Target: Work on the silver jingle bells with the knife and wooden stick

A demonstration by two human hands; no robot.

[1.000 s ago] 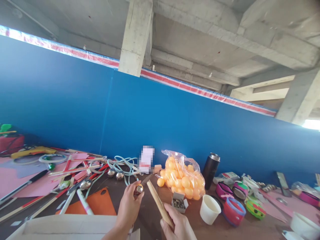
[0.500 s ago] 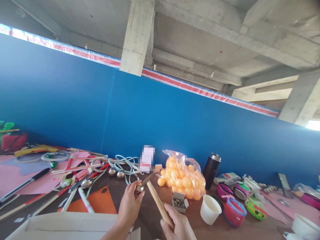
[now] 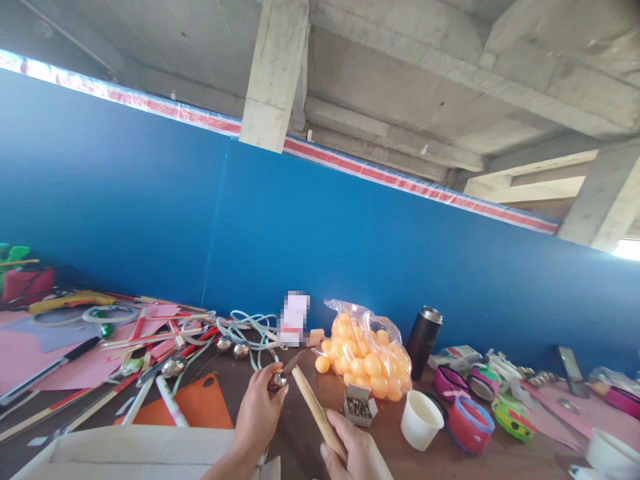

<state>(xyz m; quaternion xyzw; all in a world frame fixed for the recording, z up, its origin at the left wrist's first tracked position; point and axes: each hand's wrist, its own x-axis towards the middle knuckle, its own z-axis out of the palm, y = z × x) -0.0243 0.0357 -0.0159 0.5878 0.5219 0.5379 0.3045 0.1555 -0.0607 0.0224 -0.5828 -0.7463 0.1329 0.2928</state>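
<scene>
My left hand point(image 3: 259, 408) is closed, its fingertips and thumb pinching a shiny metal ball point(image 3: 277, 381). That ball resembles the two silver balls point(image 3: 241, 349) lying farther back on the table. My right hand point(image 3: 356, 445) wraps round the pale wooden handle of a hammer point(image 3: 316, 412), which tilts up and leftward. At the handle's far end a dark, tapered metal head point(image 3: 293, 364) sits close to the ball. Whether head and ball touch, I cannot tell. Just right of the handle stands a small open box point(image 3: 359, 406) of little metal pieces.
A clear bag of orange balls point(image 3: 373, 363), a black flask point(image 3: 424, 342) and a white paper cup point(image 3: 421, 420) stand to the right. Sticks, cables and pink paper clutter the left, near an orange sheet point(image 3: 200, 403). A blue partition point(image 3: 350, 233) rises behind.
The metal ball and the hammer's end have shifted very slightly left and down with my hands. Both hands keep their grips, and the table items stay put.
</scene>
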